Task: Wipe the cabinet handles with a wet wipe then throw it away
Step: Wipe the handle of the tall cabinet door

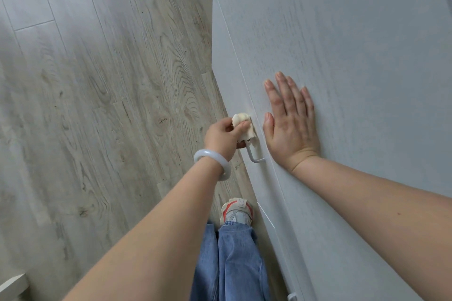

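While gripped, wipe (pixel 241 121) between left fingers (pixel 241 126)

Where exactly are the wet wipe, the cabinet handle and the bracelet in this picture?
wet wipe (pixel 241 121): head view, on the bunched top above the left hand's fingers.
cabinet handle (pixel 253 157): head view, on the bare metal bend below the wipe.
bracelet (pixel 212 162): head view, on the pale band round the left wrist.
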